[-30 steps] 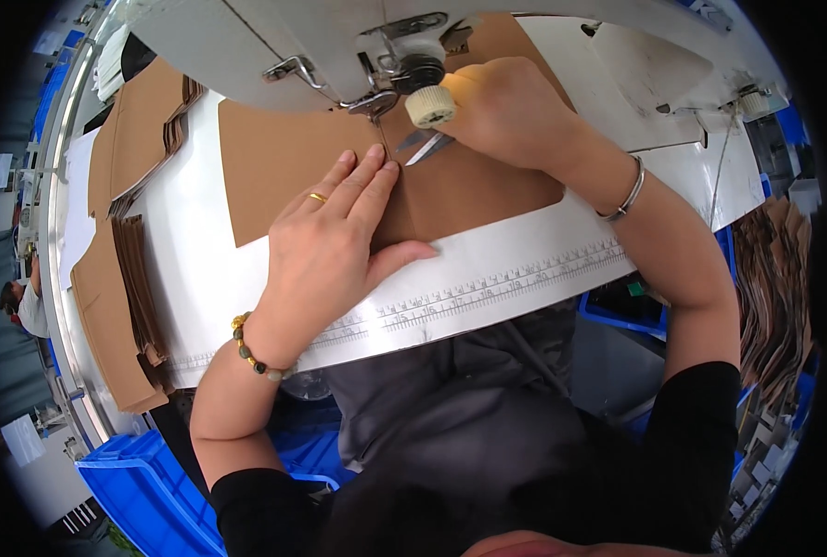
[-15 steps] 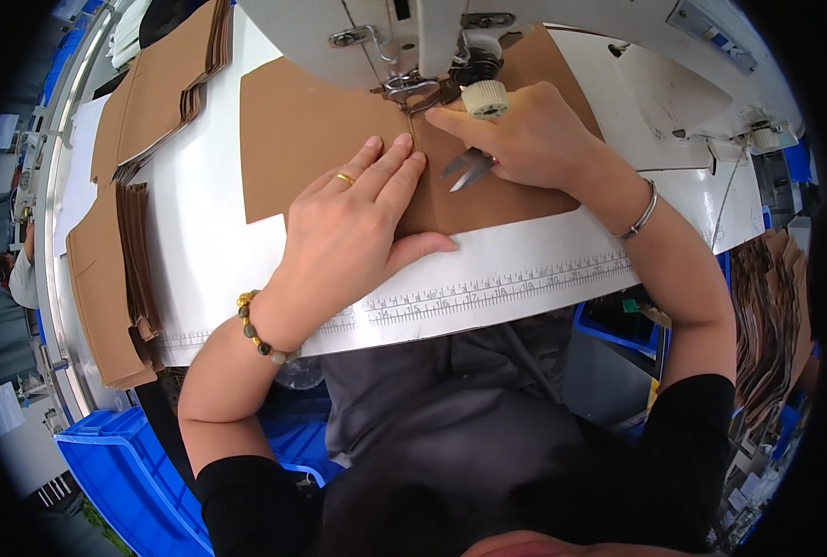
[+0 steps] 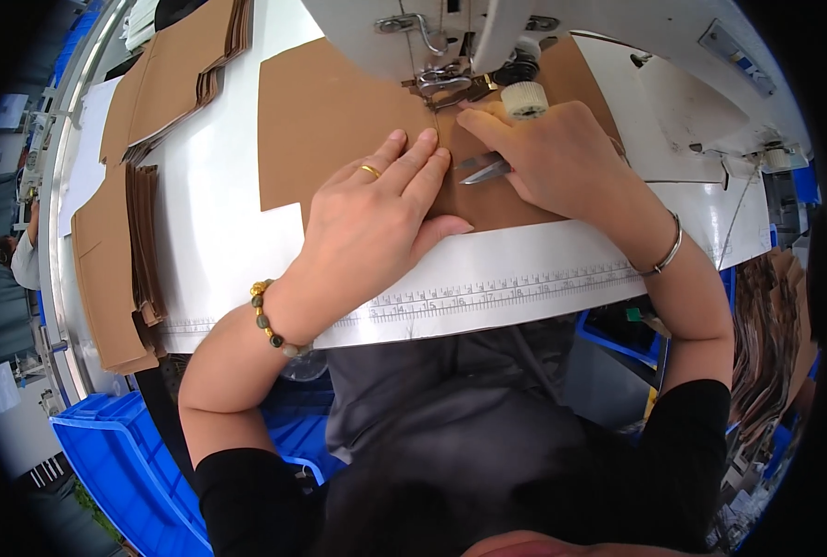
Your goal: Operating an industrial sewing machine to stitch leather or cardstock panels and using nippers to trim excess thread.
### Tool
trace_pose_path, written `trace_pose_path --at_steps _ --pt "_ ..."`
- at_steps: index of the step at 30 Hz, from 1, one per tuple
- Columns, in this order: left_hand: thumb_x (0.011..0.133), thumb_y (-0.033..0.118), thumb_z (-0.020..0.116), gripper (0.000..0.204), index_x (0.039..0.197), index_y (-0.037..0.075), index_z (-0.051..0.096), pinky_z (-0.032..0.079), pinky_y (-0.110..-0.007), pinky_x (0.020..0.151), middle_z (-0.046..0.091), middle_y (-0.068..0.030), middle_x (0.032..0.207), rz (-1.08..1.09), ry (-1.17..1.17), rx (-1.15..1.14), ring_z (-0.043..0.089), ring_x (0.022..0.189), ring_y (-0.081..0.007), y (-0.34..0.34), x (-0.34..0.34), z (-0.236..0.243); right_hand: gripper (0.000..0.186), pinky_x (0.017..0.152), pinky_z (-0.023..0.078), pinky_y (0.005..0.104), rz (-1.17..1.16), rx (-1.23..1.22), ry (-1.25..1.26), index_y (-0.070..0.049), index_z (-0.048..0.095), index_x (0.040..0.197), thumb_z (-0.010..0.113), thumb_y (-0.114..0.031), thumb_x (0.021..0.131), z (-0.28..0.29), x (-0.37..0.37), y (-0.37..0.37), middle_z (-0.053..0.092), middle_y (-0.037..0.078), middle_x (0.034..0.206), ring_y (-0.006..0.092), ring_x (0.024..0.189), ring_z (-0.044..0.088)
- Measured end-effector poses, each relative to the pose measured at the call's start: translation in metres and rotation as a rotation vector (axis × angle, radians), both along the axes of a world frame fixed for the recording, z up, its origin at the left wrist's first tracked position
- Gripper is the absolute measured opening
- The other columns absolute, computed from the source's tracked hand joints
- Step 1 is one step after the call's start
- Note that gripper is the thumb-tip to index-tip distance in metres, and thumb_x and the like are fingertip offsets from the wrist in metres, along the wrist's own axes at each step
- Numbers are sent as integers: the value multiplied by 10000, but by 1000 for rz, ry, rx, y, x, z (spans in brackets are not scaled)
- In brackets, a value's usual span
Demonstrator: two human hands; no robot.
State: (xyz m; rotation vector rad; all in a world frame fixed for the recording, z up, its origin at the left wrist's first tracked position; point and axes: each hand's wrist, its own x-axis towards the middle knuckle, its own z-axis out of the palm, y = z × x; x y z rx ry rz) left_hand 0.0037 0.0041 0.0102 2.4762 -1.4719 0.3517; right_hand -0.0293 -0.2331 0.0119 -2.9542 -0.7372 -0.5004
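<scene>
A brown sheet [image 3: 311, 102] lies flat under the presser foot [image 3: 441, 79] of a white sewing machine [image 3: 618, 42]. My left hand [image 3: 376, 218] rests open on it, fingers extended just below the foot, thumb spread along the lower edge. Small scissors [image 3: 483, 174] are in my curled right hand [image 3: 567, 153], blades pointing left over the sheet, while that hand's forefinger reaches toward the foot, beside a cream knob [image 3: 524, 97]. The tips of some right-hand fingers are hidden.
Stacked brown pieces [image 3: 177, 79] [image 3: 107, 269] lie at left on the white worktop [image 3: 209, 232], which has a printed ruler edge. Blue crates [image 3: 116, 455] stand below. More layered pieces [image 3: 757, 334] are at lower right. Another person [image 3: 24, 260] is visible at far left.
The view has shifted, carrying the scene rightward. My right forefinger has extended toward the foot and the scissors' blades have swung slightly outward. My left hand stays on the sheet.
</scene>
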Motion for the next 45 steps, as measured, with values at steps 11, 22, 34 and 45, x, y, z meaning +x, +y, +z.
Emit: trace_pose_path --at_steps 11,22,34,45 --pt "830 463 761 607 1236 18 689 547 -400 951 667 -126 1343 1 -13 -10 630 1256 -317 -1 0 0 136 486 476 321 34 -99 -82 -88 569 1001 598 -104 869 1 -2 4 597 38 679 198 553 637" --pt "843 473 747 607 1242 19 688 535 -396 974 663 -124 1348 6 -17 -11 625 1261 -315 -2 2 -2 165 485 471 308 10 -148 -97 -112 600 1042 590 -108 878 1 -1 4 600 33 687 182 551 632" --pt "857 468 738 602 1252 17 684 529 -396 988 665 -119 1349 15 -29 -24 619 1269 -311 -3 6 -4 155 500 488 301 10 -129 -108 -102 605 1038 591 -109 884 -2 2 0 615 33 742 185 588 650" --pt "862 466 734 606 1263 15 680 522 -396 999 659 -120 1359 21 -34 -21 615 1274 -312 -4 8 -5 118 508 503 303 -3 -123 -106 -105 618 1000 602 -102 883 -3 4 -3 624 33 757 189 601 662"
